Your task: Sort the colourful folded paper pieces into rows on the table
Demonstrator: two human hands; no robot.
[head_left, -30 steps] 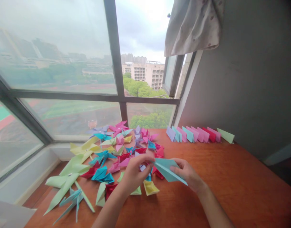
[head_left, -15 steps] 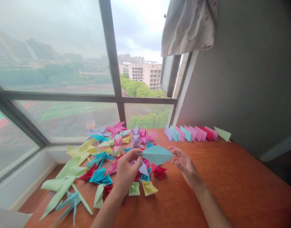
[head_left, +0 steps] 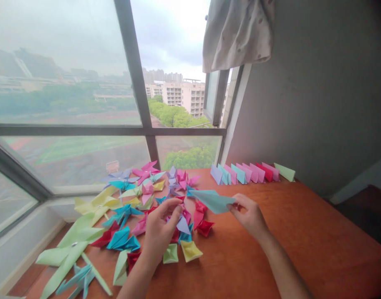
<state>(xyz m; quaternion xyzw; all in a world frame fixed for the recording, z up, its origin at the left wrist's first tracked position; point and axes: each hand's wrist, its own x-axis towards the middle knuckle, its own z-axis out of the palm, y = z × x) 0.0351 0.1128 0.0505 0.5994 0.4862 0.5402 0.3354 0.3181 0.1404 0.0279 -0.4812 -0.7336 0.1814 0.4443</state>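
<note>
My right hand [head_left: 250, 215] pinches one corner of a light blue folded paper piece [head_left: 213, 199] and holds it above the orange-brown table [head_left: 302, 241]. The paper points left, toward a heap of folded paper shapes [head_left: 147, 199] in pink, red, blue, yellow and purple. My left hand [head_left: 161, 226] hovers over that heap with fingers loosely curled and apart, holding nothing. Its fingertips are just left of the blue piece and do not touch it.
A row of several folded paper triangles [head_left: 249, 173] stands along the grey wall at the back right. Large pale green paper pinwheels [head_left: 81, 236] lie at the left by the window sill. A window [head_left: 84, 95] with a dark frame runs behind the table.
The blue paper passed from my left hand to my right: my left hand let go and dropped toward the heap, and my right hand closed on the paper's right corner.
</note>
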